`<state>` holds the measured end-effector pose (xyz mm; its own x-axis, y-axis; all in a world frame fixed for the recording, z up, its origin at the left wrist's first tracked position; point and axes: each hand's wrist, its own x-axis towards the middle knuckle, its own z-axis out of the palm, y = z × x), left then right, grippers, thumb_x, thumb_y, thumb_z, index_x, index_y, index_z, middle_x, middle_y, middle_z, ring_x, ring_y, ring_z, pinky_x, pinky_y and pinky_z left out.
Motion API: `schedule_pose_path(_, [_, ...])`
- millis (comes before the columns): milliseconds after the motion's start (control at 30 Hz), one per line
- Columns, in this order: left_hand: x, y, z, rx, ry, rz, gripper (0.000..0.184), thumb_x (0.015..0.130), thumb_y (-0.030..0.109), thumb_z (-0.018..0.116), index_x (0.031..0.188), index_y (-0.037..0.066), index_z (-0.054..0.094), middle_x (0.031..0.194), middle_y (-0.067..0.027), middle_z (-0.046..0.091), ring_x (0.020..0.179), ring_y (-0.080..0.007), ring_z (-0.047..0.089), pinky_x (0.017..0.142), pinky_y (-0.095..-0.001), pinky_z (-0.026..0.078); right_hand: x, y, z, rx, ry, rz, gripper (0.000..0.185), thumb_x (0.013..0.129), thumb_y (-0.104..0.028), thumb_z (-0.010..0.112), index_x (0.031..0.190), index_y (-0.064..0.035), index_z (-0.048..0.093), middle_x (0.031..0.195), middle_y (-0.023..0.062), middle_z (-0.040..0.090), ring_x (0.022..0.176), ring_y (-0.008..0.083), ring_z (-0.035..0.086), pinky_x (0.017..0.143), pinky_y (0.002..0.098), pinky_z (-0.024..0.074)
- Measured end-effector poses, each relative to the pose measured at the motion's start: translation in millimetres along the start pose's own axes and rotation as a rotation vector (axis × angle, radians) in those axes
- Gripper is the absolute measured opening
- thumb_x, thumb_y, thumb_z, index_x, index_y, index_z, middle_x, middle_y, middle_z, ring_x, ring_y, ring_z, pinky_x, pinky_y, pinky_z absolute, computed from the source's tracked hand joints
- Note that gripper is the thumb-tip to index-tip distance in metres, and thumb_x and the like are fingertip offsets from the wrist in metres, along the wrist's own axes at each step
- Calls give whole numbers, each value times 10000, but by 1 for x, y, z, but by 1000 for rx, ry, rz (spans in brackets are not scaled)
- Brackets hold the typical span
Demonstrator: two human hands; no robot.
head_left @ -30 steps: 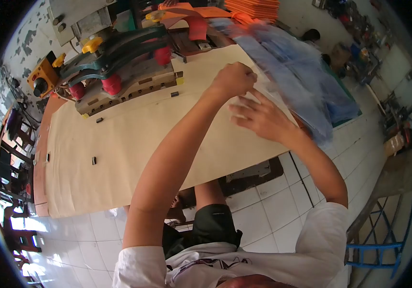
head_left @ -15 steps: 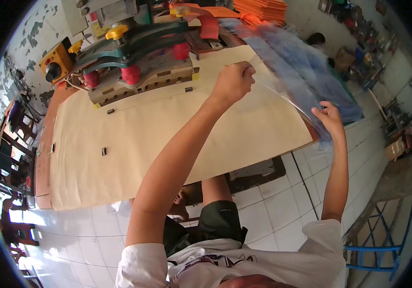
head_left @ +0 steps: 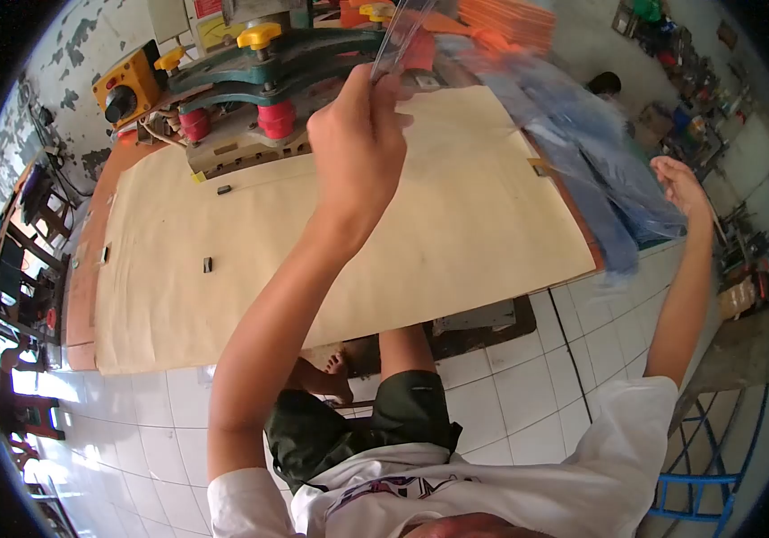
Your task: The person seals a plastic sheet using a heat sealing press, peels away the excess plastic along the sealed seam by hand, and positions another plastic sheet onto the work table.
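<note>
My left hand (head_left: pixel 358 143) is raised over the tan sheet (head_left: pixel 456 206), in front of the press. Its fingers are closed on a narrow piece of clear plastic (head_left: pixel 399 38) that sticks up past the fingertips. At the far right, my right hand (head_left: pixel 680 186) hangs by the outer edge of a pile of bluish clear plastic (head_left: pixel 582 148). Its fingers are curled in; whatever they hold is too small to tell. Small dark blocks lie on the tan sheet, one (head_left: pixel 224 189) near the press and another (head_left: pixel 208 264) closer to me.
A green press (head_left: pixel 304 67) with yellow knobs and red mounts stands at the back left, beside an orange control box (head_left: pixel 126 90). Stacked orange sheets (head_left: pixel 510 25) lie behind. A blue metal frame (head_left: pixel 698 480) is at lower right. Part of a person's head (head_left: pixel 604 83) shows beyond the plastic.
My left hand has moved left toward the press, and clear plastic now shows above its fingers. My right hand has swung out to the right, away from the tan sheet. The view has shifted slightly.
</note>
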<state>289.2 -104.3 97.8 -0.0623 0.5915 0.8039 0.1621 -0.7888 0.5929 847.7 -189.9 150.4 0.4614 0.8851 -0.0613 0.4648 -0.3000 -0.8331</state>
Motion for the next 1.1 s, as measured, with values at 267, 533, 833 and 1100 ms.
schedule_pose_path(267, [-85, 1, -11, 308, -373, 320, 318, 816, -31, 621, 1122, 46, 652, 991, -102, 712, 803, -261, 711, 655, -349, 576, 60, 9, -38, -399, 277, -32, 256, 1052, -296, 510, 1087, -100, 670, 743, -42, 534, 506, 54, 424, 450, 235, 364])
schedule_pose_path(533, [-147, -1, -9, 532, -610, 490, 325, 773, 137, 667, 1091, 77, 689, 1083, -94, 681, 981, -269, 687, 862, -411, 575, 173, 116, -112, -1147, 803, 21, 344, 950, -417, 599, 1076, -130, 739, 1097, 90, 735, 1071, 390, 654, 927, 577, 483])
schedule_pose_path(833, [-154, -7, -8, 581, -807, 457, 325, 830, 212, 670, 1137, 112, 712, 1138, -86, 684, 1068, -265, 677, 907, -414, 567, 240, 174, -116, -1124, 899, 229, 413, 954, -376, 596, 1294, -150, 657, 1334, 191, 599, 1165, 351, 613, 953, 528, 515])
schedule_pose_path(1100, [-155, -5, -9, 560, -690, 436, 262, 813, 148, 709, 1058, 57, 711, 1018, -85, 693, 967, -262, 705, 829, -392, 599, 76, 14, 82, -438, 655, -538, 374, 957, -386, 659, 1219, -123, 700, 1106, 96, 707, 1000, 235, 671, 909, 354, 508])
